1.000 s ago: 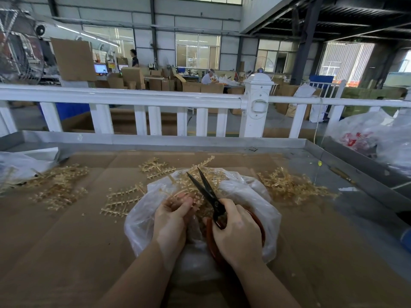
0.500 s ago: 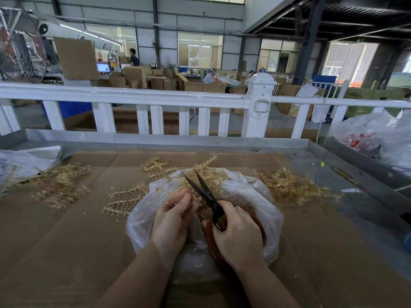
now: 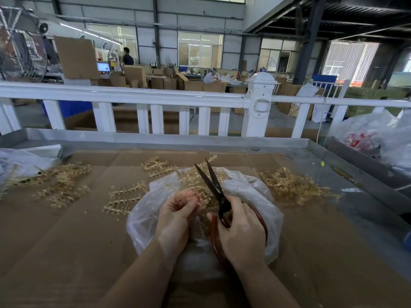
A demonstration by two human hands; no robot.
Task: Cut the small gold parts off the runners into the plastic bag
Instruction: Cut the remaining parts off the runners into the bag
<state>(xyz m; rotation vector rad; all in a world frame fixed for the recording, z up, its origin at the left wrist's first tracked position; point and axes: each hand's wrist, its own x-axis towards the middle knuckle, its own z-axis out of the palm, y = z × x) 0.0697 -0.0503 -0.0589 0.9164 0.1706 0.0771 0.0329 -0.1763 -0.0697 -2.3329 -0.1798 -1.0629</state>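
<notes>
We've got the left hand (image 3: 175, 215) pinching a gold runner (image 3: 200, 185) over the open plastic bag (image 3: 251, 196) at table (image 3: 55, 241) centre. Right hand (image 3: 241, 232) curled through the red handles of the scissors (image 3: 214, 187), blades parted a little, tips up over the runner. More runners piled left (image 3: 57, 183), right (image 3: 293, 185) and just beside the bag (image 3: 124, 197).

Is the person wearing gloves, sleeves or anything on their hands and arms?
No. The left hand and the right hand are both bare, with no gloves. Both forearms are uncovered as far as the picture shows, so no sleeves appear. No watch, ring or bracelet shows on either one.
</notes>
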